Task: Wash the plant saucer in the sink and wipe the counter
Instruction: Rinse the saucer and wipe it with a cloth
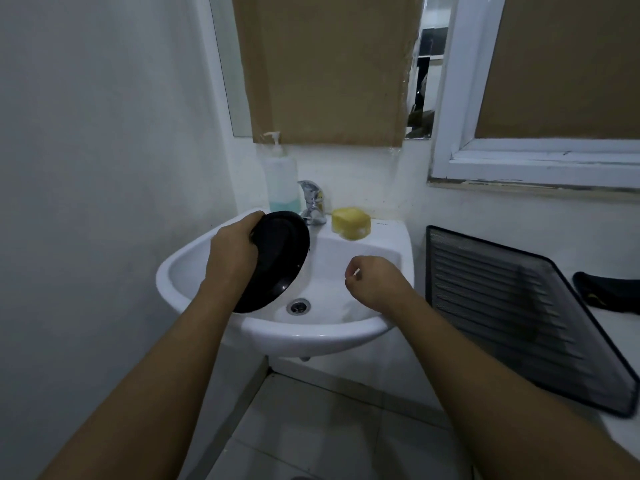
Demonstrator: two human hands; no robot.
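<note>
A round black plant saucer [277, 261] is tilted on edge over the left half of the white sink [194, 258]. My left hand [232, 251] grips its upper left rim. My right hand [374, 278] hovers over the basin's right side with fingers curled and nothing in it. The chrome tap [313, 200] stands at the back of the sink, just beyond the saucer's top edge. No water stream is visible. The drain [298, 305] shows below the saucer.
A soap pump bottle [281, 178] stands left of the tap and a yellow sponge [350, 222] lies right of it. On the white counter [616, 344] at right lie a black mesh tray [512, 306] and a dark cloth [606, 292]. A wall is close on the left.
</note>
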